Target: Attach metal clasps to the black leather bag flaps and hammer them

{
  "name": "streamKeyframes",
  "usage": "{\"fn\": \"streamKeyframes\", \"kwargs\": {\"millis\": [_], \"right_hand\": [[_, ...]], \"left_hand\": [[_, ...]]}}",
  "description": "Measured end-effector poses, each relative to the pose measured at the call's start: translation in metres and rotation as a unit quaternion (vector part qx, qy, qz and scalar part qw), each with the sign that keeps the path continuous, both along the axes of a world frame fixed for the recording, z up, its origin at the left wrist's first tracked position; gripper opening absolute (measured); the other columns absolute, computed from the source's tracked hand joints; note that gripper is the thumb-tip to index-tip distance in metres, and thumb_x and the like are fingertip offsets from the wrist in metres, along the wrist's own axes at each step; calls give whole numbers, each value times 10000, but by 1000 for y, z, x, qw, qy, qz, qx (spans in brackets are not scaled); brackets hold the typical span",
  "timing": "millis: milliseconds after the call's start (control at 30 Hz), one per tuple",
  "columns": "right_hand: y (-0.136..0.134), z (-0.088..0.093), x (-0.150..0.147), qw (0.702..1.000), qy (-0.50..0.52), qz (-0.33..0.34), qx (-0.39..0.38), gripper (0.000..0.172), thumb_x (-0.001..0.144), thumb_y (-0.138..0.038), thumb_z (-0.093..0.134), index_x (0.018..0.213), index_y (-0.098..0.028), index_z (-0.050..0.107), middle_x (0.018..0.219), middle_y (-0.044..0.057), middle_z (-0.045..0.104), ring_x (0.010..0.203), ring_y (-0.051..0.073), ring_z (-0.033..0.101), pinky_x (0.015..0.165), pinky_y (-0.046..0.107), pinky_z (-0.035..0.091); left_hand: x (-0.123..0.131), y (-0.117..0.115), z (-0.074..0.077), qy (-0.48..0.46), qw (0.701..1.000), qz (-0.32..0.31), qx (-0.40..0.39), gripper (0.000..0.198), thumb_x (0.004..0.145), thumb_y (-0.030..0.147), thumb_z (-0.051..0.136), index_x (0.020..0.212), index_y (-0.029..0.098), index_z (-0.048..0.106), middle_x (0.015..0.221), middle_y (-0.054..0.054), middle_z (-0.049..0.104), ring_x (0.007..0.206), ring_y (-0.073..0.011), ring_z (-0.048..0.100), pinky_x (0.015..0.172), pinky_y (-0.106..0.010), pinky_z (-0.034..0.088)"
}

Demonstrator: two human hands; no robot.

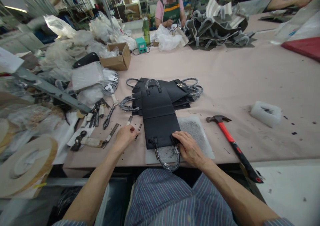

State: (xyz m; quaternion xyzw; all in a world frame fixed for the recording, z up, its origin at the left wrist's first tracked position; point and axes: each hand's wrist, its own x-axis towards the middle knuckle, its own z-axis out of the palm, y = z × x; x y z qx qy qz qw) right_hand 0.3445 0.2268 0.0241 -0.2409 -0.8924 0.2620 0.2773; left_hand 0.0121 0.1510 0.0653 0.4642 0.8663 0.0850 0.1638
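A black bag panel [160,129], with a plastic-wrapped handle [170,166] at its near end, lies folded open before me. My right hand [188,147] grips its near right corner by the handle's base, thumb side hidden. To the left of the panel, my left hand [127,136] is closed, its fingertips at a thin metal rod [138,132]. More black bag pieces [177,92] with wrapped handles are stacked under the panel's far part. One carries a metal clasp [180,85]. A pale slab [196,136] lies beneath the near part.
A claw hammer [232,142] lies at the right, near a white wrapped block [266,113]. Hand tools [108,117] lie on the left by a tape roll [27,166] and a slanted metal post [52,89]. Across the table, a person [170,10] works beside piled grey pieces [215,29].
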Motion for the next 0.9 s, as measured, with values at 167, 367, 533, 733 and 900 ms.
{"fn": "streamKeyframes", "kwargs": {"millis": [167, 367, 533, 733, 900], "right_hand": [[0, -2, 0, 1000, 9, -2, 3, 480, 906, -48, 413, 1346, -182, 552, 1295, 127, 634, 1232, 273, 555, 1055, 535, 485], [2, -11, 1, 1000, 14, -9, 11, 494, 897, -60, 434, 1349, -204, 568, 1285, 118, 649, 1232, 284, 573, 1044, 543, 496], [3, -13, 2, 1000, 15, -5, 20, 508, 866, -49, 442, 1331, -202, 575, 1291, 116, 645, 1223, 286, 579, 1030, 526, 504], [3, -12, 2, 1000, 6, -3, 20, 482, 877, -54, 439, 1316, -198, 579, 1286, 120, 644, 1220, 287, 576, 1032, 530, 498], [3, -11, 0, 1000, 13, -3, 21, 473, 880, -38, 437, 1305, -193, 575, 1280, 120, 642, 1205, 285, 571, 1033, 538, 495]], "left_hand": [[6, 18, -4, 4, 996, -18, -91, 242, 735, 438, 758, 750, 197, 733, 746, -83, 739, 753, -232, 681, 645, -277, 435], [-8, 15, -1, -21, 999, 21, -41, 180, 858, 318, 642, 861, 186, 765, 851, -73, 772, 829, -207, 702, 711, -263, 472], [-56, -11, 15, 87, 990, 102, -38, 249, 897, 345, 572, 974, 179, 741, 1003, -135, 767, 972, -287, 706, 787, -332, 504], [-87, -39, 15, 115, 977, 52, -169, 307, 755, 371, 686, 983, 166, 709, 1058, -190, 751, 1015, -343, 706, 804, -359, 525], [-88, -38, 15, 99, 974, 33, -200, 236, 666, 213, 658, 893, 166, 707, 979, -193, 762, 978, -348, 721, 777, -361, 526]]}}
